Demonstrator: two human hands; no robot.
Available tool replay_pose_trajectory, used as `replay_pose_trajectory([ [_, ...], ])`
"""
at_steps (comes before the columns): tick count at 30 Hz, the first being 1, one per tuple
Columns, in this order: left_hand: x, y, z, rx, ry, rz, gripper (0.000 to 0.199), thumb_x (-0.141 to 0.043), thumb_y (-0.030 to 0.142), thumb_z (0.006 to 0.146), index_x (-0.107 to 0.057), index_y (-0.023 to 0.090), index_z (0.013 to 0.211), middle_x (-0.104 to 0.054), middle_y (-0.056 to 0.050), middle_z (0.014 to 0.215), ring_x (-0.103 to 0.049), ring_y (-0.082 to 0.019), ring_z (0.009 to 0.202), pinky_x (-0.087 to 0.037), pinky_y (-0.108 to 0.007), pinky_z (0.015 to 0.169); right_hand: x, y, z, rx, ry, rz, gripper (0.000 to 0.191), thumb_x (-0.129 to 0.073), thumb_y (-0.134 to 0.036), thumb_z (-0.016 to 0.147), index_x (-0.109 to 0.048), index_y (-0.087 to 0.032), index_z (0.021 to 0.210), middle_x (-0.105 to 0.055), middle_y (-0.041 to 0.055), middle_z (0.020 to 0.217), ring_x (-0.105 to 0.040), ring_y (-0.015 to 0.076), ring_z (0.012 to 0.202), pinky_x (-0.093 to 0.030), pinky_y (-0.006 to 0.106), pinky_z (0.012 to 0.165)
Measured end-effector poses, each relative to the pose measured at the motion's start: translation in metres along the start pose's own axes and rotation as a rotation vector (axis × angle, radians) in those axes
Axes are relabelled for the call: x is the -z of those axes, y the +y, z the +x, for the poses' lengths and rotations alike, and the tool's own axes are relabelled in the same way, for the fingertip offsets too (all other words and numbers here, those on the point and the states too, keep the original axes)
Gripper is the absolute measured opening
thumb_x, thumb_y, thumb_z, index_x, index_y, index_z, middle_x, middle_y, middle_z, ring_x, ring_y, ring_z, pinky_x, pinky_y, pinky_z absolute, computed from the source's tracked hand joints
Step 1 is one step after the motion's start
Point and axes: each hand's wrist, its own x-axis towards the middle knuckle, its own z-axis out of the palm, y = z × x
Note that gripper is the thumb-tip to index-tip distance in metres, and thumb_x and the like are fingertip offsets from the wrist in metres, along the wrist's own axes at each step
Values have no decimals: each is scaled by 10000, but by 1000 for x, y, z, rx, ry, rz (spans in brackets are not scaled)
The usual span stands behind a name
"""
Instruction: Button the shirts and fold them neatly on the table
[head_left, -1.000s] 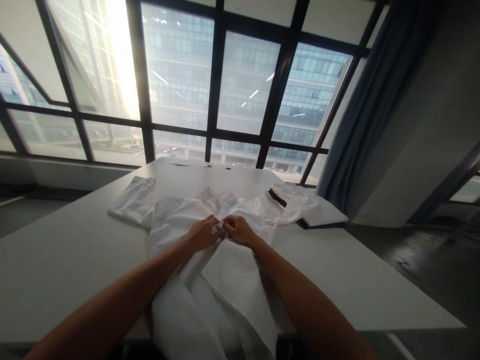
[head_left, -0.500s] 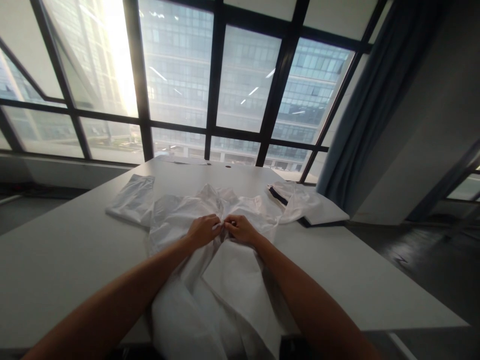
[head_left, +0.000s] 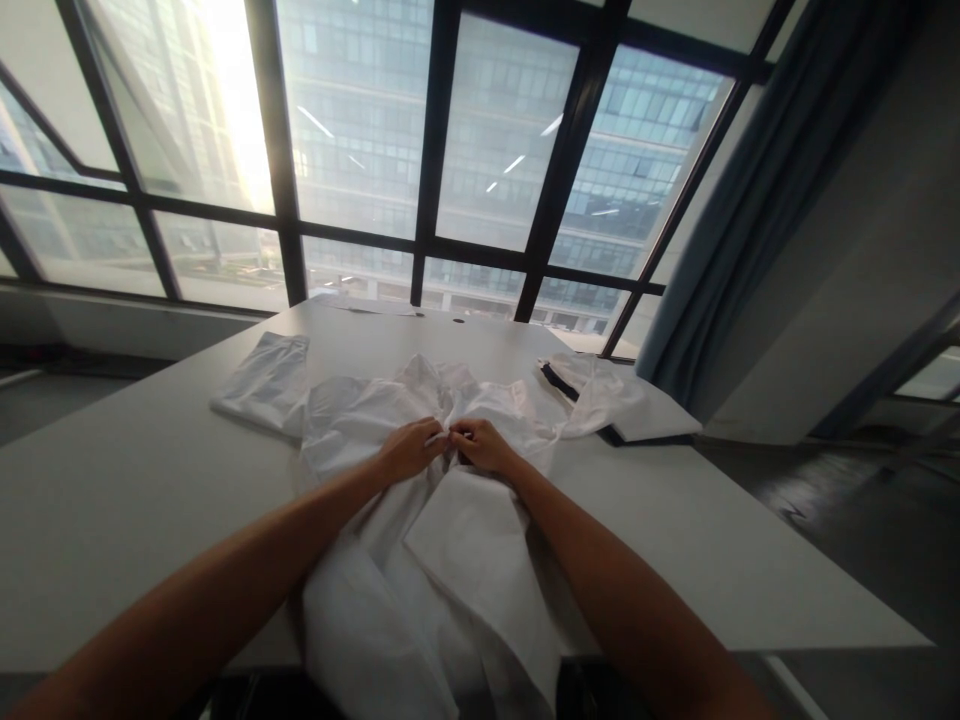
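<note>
A white garment (head_left: pixel 480 530) lies spread and wrinkled over the table, its lower part hanging over the near edge. My left hand (head_left: pixel 411 447) and my right hand (head_left: pixel 480 445) meet at its middle front, just below the collar. Both have their fingers pinched on the cloth, fingertips almost touching. Whatever small part lies between the fingertips is too small to make out. One sleeve of the garment reaches to the right.
The white table (head_left: pixel 150 510) stands before large windows. Folded white cloth (head_left: pixel 266 385) lies at the left; white items with a dark band (head_left: pixel 559 382) lie at the right. A blue curtain (head_left: pixel 712 250) hangs at the right.
The view has tilted slightly down, so the table sits a little higher in the picture's frame of window bars. Both hands stay at the same place on the garment, with small finger shifts.
</note>
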Motion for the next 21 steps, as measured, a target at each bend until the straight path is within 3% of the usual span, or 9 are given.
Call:
replay_pose_trajectory([
  [7, -1, 2, 0, 84, 52, 21, 202, -527, 322, 869, -666, 178, 839, -667, -47, 863, -601, -172, 772, -405, -243, 659, 2, -2, 0, -29, -35, 34, 213, -479, -292, 797, -575, -152, 668, -512, -32, 580, -421, 91, 544, -342, 203, 541],
  [15, 6, 8, 0, 100, 35, 57, 191, -553, 333, 852, -683, 195, 826, -679, -30, 853, -605, -161, 761, -401, -228, 646, 4, -17, -3, -32, 14, -78, 262, -575, -361, 818, -681, -126, 769, -649, 28, 671, -514, 113, 581, -375, 215, 564],
  [21, 8, 8, -1, 69, 29, 55, 215, -543, 355, 864, -691, 200, 880, -674, -30, 875, -609, -165, 774, -404, -237, 653, 8, -11, -3, -62, -36, 57, 294, -558, -413, 826, -628, -142, 735, -573, -6, 595, -494, 102, 536, -359, 209, 516],
])
